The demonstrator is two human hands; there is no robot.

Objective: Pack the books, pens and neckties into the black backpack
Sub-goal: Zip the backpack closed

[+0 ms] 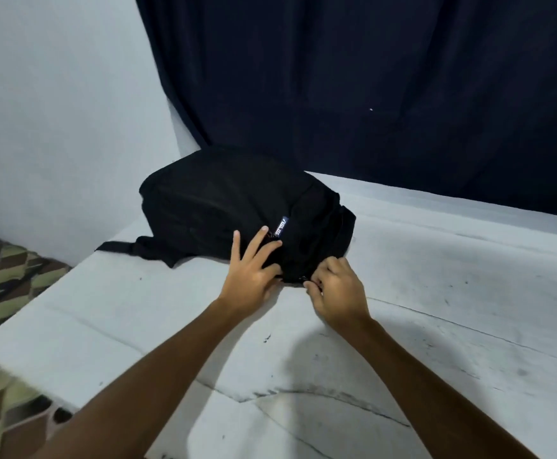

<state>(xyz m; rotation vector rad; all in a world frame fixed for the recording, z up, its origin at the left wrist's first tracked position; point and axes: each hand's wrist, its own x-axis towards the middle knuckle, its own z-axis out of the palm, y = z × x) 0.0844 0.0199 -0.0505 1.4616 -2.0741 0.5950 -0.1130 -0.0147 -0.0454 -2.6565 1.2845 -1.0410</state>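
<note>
The black backpack (230, 200) lies flat on the white table (436, 293), with a small blue-and-white logo tag near its front end. My left hand (254, 263) rests on the bag's near end, fingers spread and straight. At the bag's near bottom edge, my right hand (336, 289) has its fingers curled and pinches something small, apparently a zipper pull. No books, pens or neckties are in view.
A dark curtain (369, 77) hangs behind the table, beside a pale wall (55, 111) on the left. A patterned floor (2, 286) shows past the table's left edge. One black strap (118, 246) trails off the bag to the left.
</note>
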